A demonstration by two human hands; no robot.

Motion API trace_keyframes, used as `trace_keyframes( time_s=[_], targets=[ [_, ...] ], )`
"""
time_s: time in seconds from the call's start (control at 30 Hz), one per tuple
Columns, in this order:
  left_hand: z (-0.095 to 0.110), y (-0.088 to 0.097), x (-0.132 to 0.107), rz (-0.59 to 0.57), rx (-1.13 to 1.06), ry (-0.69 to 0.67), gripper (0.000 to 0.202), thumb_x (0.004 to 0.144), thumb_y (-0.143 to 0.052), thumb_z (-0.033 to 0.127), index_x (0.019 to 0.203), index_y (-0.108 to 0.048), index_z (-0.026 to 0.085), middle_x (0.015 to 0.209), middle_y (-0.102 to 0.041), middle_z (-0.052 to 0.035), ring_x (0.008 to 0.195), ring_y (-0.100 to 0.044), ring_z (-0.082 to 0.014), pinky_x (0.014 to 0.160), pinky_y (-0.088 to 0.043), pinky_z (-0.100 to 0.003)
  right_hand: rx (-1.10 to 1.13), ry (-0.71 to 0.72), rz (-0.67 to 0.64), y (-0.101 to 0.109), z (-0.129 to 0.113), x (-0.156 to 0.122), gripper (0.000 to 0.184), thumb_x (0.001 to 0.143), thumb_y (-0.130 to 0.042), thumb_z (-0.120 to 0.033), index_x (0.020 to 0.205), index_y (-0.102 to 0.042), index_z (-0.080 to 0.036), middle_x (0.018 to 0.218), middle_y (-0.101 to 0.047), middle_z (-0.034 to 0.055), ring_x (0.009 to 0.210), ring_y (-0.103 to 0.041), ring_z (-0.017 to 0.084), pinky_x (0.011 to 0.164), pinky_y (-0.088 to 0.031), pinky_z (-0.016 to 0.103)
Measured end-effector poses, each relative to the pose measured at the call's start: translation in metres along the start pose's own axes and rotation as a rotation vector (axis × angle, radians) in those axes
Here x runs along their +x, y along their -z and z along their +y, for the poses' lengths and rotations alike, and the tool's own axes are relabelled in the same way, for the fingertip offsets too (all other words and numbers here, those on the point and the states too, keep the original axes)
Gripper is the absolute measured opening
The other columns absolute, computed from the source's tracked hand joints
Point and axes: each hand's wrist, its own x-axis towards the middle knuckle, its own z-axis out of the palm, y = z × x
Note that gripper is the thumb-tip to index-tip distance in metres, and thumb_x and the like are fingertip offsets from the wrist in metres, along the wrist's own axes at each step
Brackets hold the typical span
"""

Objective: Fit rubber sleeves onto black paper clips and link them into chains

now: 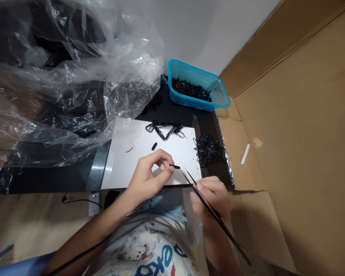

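Left grip [147, 178] pinches black strip [176, 166], long axis rightward.

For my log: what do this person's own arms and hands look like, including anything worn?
The left hand and the right hand are bare; no gloves, rings or watch show. No sleeves cover the visible forearms. The white shirt is printed in blue and red.

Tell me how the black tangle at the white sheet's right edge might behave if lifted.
The tangle would probably sag, being made of thin, curling strands. It may snag, since loops stick out at its left side. It is likely light for its size, as the strands look fine.
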Motion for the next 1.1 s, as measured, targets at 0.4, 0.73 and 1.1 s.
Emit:
trace_keyframes(
  time_s=[0.4, 0.73, 1.1],
  targets=[
    [-0.014, 0.006, 0.010, 0.001, 0.165, 0.055, 0.012, 0.081, -0.059, 0.028, 0.077, -0.058, 0.016, 0.069, -0.058, -0.0006, 0.065, -0.053, -0.0141, 0.064, -0.041, -0.025, -0.034, -0.089, 0.034, 0.012, 0.026, 0.001, 0.032, 0.074, -0.059, -0.007, 0.103, -0.060, -0.021, 0.078, -0.060, 0.0017, 0.068, -0.057, 0.016, 0.060, -0.049, 0.031],
    [-0.016, 0.011, 0.004, -0.065, 0.198, 0.013, 0.022, 0.084, -0.056, 0.037, 0.074, -0.059, 0.018, 0.068, -0.059, -0.0018, 0.064, -0.053, -0.0159, 0.061, -0.044, -0.025, 0.210, -0.462, 0.072, 0.013, 0.042, -0.001, 0.010, 0.078, -0.058, -0.019, 0.087, -0.059, -0.020, 0.075, -0.058, 0.0006, 0.070, -0.056, 0.016, 0.061, -0.047, 0.029],
    [-0.012, 0.021, -0.006, 0.005, 0.175, -0.001, 0.019, 0.085, -0.057, 0.033, 0.074, -0.059, 0.018, 0.069, -0.058, -0.0012, 0.066, -0.052, -0.0155, 0.063, -0.043, -0.024, 0.728, -0.917, 0.346, -0.031, 0.040, 0.016, 0.018, 0.077, -0.059, -0.036, 0.071, -0.054, -0.019, 0.062, -0.050, -0.0030, 0.049, -0.047, 0.008, 0.043, -0.039, 0.019]
  ],
)
